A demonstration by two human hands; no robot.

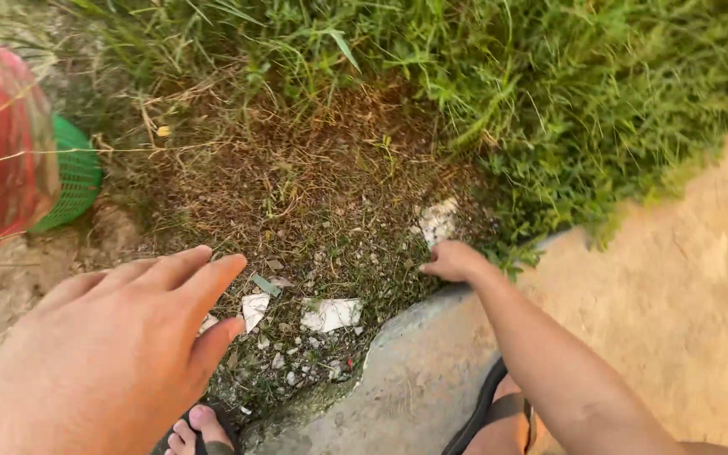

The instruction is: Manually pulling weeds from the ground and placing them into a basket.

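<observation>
- Leftmost, well to the left of the bare patch of dirt (pixel 313 194), a red and green mesh bag (pixel 1 143) fills the frame edge, blurred and close to the camera; a green plastic basket (pixel 73 181) sits just behind it, touching the ground at the patch's left margin.
- Nearer the camera, the left hand (pixel 119 354) hovers over the lower left corner of the patch, palm down, fingers stretched out and a little spread, thumb apart; it holds nothing and touches nothing that can be seen.
- Below that hand, toes in a dark sandal (pixel 199 430) show at the patch's lower edge.
- On the patch itself, dry grass, small stones and pale flat scraps (pixel 330 314) lie scattered, just right of the left hand's fingertips; another pale fragment (pixel 438 219) lies towards the patch's right side.
- A grey concrete kerb (pixel 414 379) bounds the patch along its lower right side.
- At the patch's right edge, the right hand (pixel 456 261) rests where the kerb meets the dirt, fingers curled together and pressed to the ground; whether it pinches anything cannot be told.
- Thick green grass (pixel 566 93) rises above and right of the patch, overhanging the right hand.
- Farthest right, beyond the kerb, lies a sandy path (pixel 684 286).
</observation>
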